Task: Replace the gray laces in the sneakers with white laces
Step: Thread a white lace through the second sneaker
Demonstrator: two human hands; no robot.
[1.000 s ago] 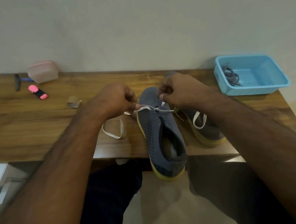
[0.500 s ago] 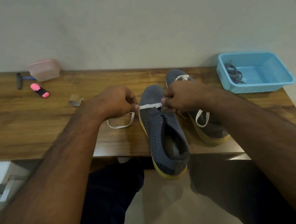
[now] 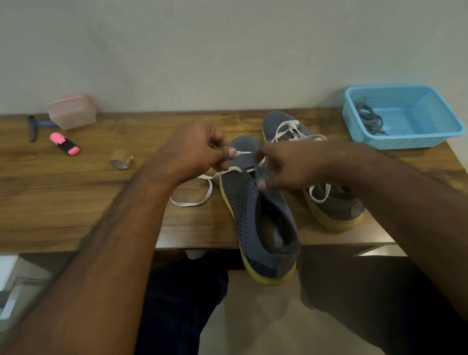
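Note:
A grey-blue sneaker [image 3: 247, 213] with a yellow sole lies on the wooden table [image 3: 43, 201], its heel hanging over the front edge. My left hand [image 3: 196, 149] pinches the tip of a white lace [image 3: 192, 201] above the toe; the lace loops on the table to the left. My right hand [image 3: 291, 166] grips the sneaker's upper at the eyelets, thumb on the tongue side. A second sneaker [image 3: 327, 205] with white laces threaded stands behind my right hand. Grey laces [image 3: 370, 118] lie in a blue basket [image 3: 412, 137].
A pink highlighter [image 3: 65, 143], a small tape roll [image 3: 121, 159], a pink lidded box [image 3: 72, 111] and a dark-handled tool [image 3: 32, 128] lie on the table's left part. A wall rises right behind the table. My legs are under the front edge.
The lace was stretched between both hands across the toe. Now my left hand holds the lace tip higher and my right hand has dropped to the eyelets.

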